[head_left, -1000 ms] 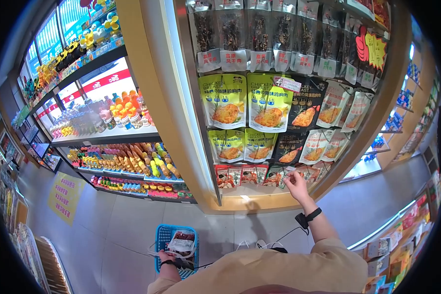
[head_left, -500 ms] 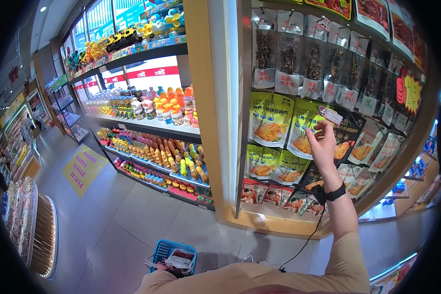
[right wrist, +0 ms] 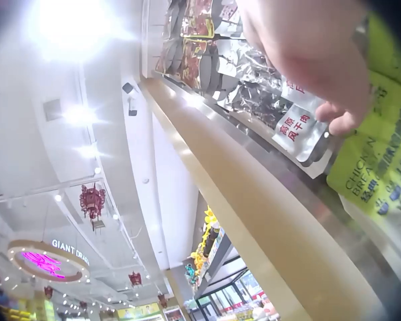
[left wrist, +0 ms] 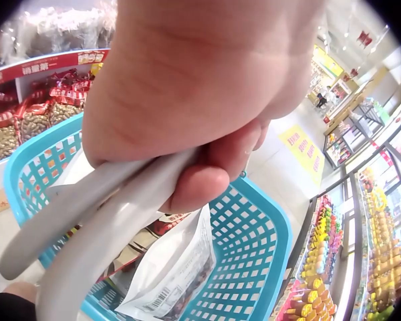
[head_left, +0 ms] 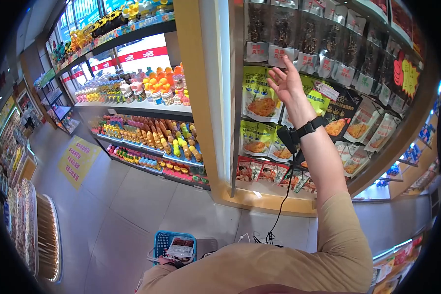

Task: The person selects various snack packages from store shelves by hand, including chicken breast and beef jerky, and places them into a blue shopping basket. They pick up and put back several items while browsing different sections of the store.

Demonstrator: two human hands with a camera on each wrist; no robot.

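Note:
My left hand (left wrist: 207, 73) grips the white handles (left wrist: 113, 234) of a blue plastic basket (left wrist: 260, 200). Inside the basket lies a white-and-clear food package (left wrist: 177, 267), seen also from above in the head view. My right hand (head_left: 286, 85) is raised at the display, fingers loosely extended and holding nothing. In the head view its fingertips overlap the bottom edge of a clear pouch of dried meat (head_left: 282, 34). A green chicken breast pouch (head_left: 259, 95) hangs just below and left of it. The right wrist view shows the fingers close to the dried meat pouch's white label (right wrist: 297, 130).
A wooden frame post (head_left: 196, 98) divides the pouch display from shelves of colourful toys (head_left: 157, 142) at left. Red-and-white packets (head_left: 272, 172) line the bottom row. A black cable (head_left: 285, 201) hangs from my right wrist. A rounded display stand (head_left: 49, 235) stands at far left.
My right hand has risen from the bottom packets, past the green chicken breast pouches, to the dried meat row. The left hand keeps hold of the basket. The head view has shifted left.

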